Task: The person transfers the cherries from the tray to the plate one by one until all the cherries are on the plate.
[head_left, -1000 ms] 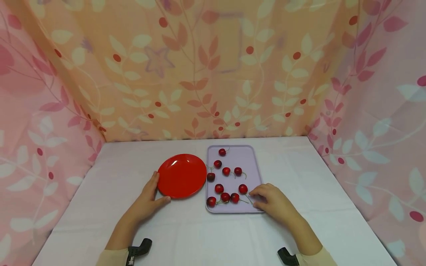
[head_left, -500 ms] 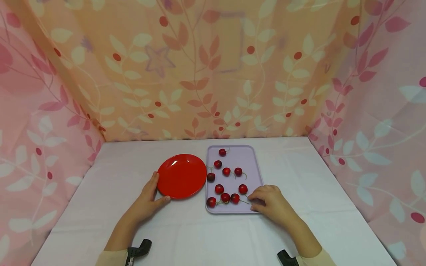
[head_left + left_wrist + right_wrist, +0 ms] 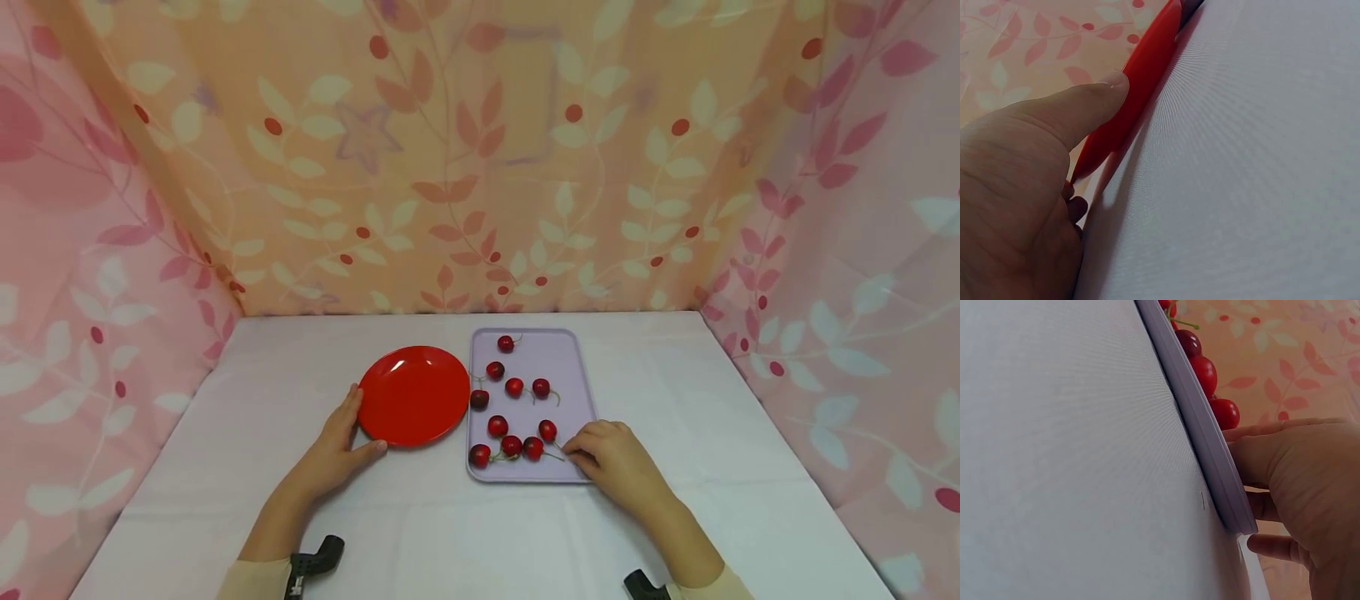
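A round red plate (image 3: 414, 396) lies on the table, and my left hand (image 3: 330, 458) rests at its left and near rim. The thumb and fingers are spread along the edge; the left wrist view shows the thumb (image 3: 1094, 103) against the plate's side. On the lilac tray (image 3: 573, 358) beside the plate lie several red cherries with green stems. My right hand (image 3: 618, 467) is over the tray's near right corner. Its thumb and index finger pinch the stem of the nearest cherry (image 3: 547, 431). In the right wrist view, the fingertips are partly hidden behind the tray's rim (image 3: 1200, 425).
A white cloth (image 3: 420, 525) covers the table. Floral curtains (image 3: 450, 167) stand behind and on both sides. The plate's right edge meets or nearly meets the tray's left rim. Other cherries (image 3: 512, 447) lie close to the pinched one.
My right thumb and fingers have come together on the cherry's stem, and that cherry has shifted slightly. My left hand stays at the plate. The head view has shifted a little.
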`<state>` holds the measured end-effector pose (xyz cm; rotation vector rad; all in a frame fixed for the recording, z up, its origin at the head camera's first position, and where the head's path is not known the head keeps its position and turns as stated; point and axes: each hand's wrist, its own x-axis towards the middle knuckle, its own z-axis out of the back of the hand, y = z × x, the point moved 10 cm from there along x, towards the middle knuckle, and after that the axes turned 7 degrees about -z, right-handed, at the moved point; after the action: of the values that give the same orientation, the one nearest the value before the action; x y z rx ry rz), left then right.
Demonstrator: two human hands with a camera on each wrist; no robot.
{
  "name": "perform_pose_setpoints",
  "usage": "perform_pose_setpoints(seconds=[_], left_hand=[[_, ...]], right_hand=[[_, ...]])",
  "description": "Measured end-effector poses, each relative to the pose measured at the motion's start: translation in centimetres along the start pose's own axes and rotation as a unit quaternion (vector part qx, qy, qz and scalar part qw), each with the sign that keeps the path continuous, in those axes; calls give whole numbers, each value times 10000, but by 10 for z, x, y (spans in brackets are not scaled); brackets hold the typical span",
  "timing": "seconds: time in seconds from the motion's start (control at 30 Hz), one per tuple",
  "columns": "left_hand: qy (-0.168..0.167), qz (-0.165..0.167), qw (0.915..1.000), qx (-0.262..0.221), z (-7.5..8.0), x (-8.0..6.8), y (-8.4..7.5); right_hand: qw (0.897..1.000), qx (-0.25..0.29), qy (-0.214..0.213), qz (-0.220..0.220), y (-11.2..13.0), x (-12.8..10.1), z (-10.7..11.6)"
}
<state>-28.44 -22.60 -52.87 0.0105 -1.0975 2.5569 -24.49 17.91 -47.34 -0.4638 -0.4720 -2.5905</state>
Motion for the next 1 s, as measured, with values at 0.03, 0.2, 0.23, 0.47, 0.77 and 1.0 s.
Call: perform_pose_setpoints(seconds=[0.03,0.2,0.23,0.47,0.77,1.0], left_hand=[[5,-3,10000,-2,0,0,0],[41,69,10000,40,-1,1,2],[46,81,9999,55,-1,0,2],[55,155,9998,61,-1,0,4],[64,221,9994,247,-1,1,-1],[38,253,9993,283,-3,1,1]], right_hand=[[10000,18,-39,-31,-1,0,1],[9991,264,-190,-258,-6,0,5],[9987,339,-193,-327,-8,0,5],[9865,1201,-202,-1095,-17,2,13],[9730,1580,-499,-1606,-25,2,27],[9646,1774,-337,-1921,-33,-1,21]])
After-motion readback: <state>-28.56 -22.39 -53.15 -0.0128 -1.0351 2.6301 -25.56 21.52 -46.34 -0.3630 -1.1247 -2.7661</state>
